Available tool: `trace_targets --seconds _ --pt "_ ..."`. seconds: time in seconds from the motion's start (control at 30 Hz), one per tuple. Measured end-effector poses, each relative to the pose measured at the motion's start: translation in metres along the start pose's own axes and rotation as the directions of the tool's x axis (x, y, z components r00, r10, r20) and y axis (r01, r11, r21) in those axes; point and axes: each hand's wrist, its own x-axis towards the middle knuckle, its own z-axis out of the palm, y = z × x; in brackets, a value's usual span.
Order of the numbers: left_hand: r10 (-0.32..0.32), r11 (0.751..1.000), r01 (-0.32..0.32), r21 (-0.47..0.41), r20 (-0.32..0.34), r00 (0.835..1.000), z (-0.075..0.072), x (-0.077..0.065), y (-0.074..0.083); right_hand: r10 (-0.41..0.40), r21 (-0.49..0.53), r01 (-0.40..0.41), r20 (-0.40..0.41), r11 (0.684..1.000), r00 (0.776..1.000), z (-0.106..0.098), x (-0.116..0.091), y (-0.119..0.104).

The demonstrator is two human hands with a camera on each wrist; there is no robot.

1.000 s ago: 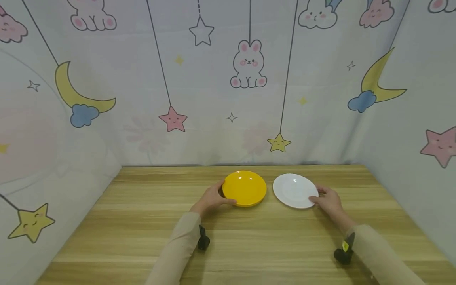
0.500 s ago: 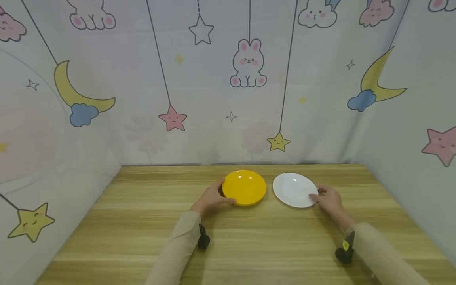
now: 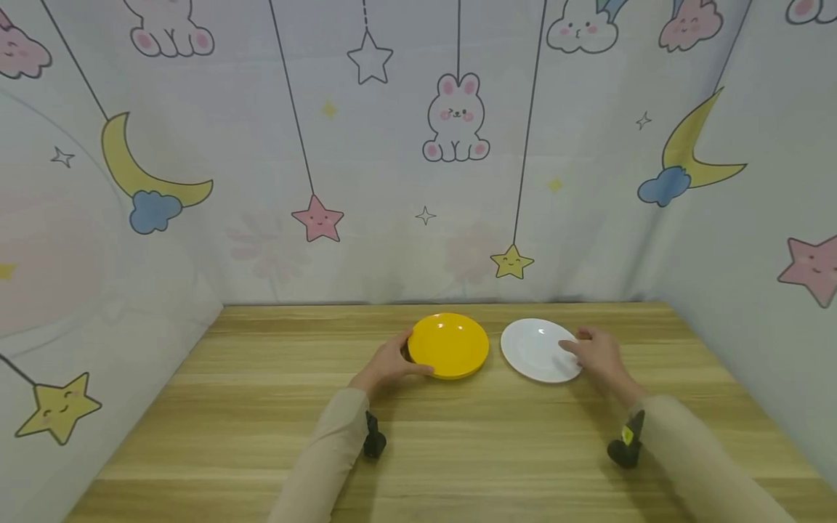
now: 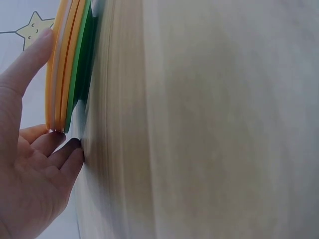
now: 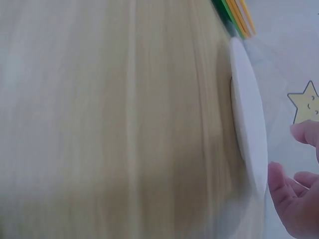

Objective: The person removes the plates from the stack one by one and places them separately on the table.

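Note:
Toward the back of the table sits a stack of plates, its top yellow plate (image 3: pixel 448 346) facing up. Edge-on in the left wrist view, the stack (image 4: pixel 64 64) shows orange, whitish and green rims, with green lowest. My left hand (image 3: pixel 389 363) grips the stack's left side, thumb at the near rim and fingers around the left edge. Right of the stack lies a white plate (image 3: pixel 538 350) on the table. My right hand (image 3: pixel 598 356) is over that plate's right rim, thumb and fingers spread apart. In the right wrist view the fingertips (image 5: pixel 275 172) are right by the white rim (image 5: pixel 251 114).
The wood-grain table (image 3: pixel 458 450) reaches back to a white curtain (image 3: pixel 392 145) printed with stars, moons and rabbits. Curtain also hangs along both sides. A small black camera is worn on each wrist, the left camera (image 3: pixel 374 439) and the right camera (image 3: pixel 625 444).
My right hand has let go of the white plate's rim and risen slightly, its thumb and fingers parting. The left hand, the stack and the white plate have stayed put.

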Motion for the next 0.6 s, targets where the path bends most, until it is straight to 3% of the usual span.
trace_targets --seconds 0.27,0.6 --pt "-0.014 1.000 0.014 0.000 0.004 1.000 0.000 -0.001 0.001 -0.095 0.056 0.091 0.061 0.994 0.994 0.020 0.008 -0.020" --pt "-0.019 1.000 0.019 0.001 0.005 1.000 -0.001 -0.003 0.003 -0.140 0.151 0.117 0.153 0.982 0.978 0.048 0.006 -0.050"
